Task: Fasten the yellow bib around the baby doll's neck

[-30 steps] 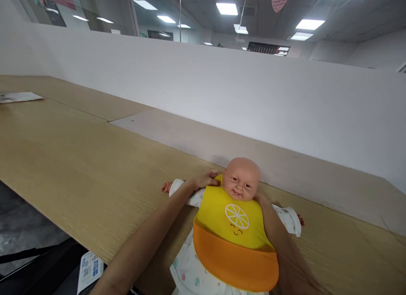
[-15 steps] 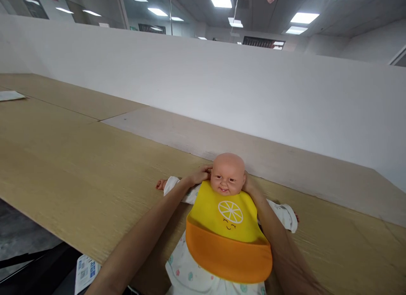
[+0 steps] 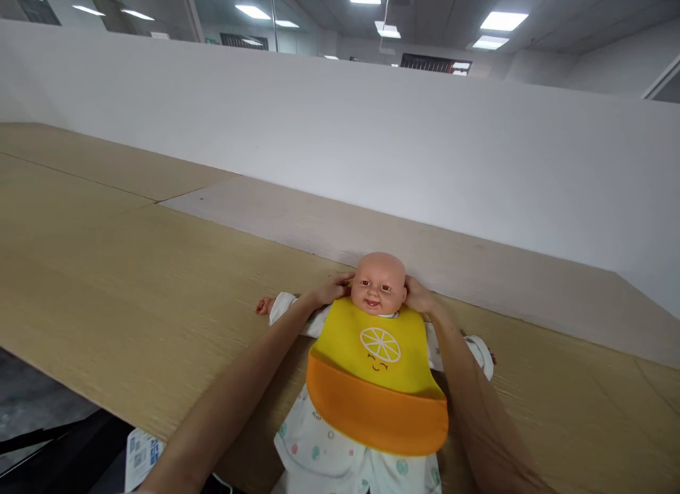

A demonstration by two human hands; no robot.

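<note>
A baby doll (image 3: 378,278) lies face up on the wooden table, its arms spread to the sides. Over its chest is a yellow bib (image 3: 350,331) with a lemon slice and a smiling face; an orange catch pocket (image 3: 377,412) forms its lower part. My left hand (image 3: 333,288) reaches round one side of the doll's neck, fingers curled in behind. At the other side, my right hand (image 3: 418,294) is tucked behind the head by the ear. Both sets of fingertips, and the bib's neck ends, are hidden behind the doll. White patterned clothes (image 3: 340,451) show below the bib.
The wooden table (image 3: 132,288) runs left and right, with a pale strip (image 3: 297,207) along its back. Behind it rises a white partition (image 3: 340,132) topped with glass. A printed label (image 3: 142,455) on a dark object sits below the front edge at lower left.
The view has shifted slightly. More of my right hand shows beside the doll's head, and a bit of white collar now shows under its chin. Both hands stay at the neck.
</note>
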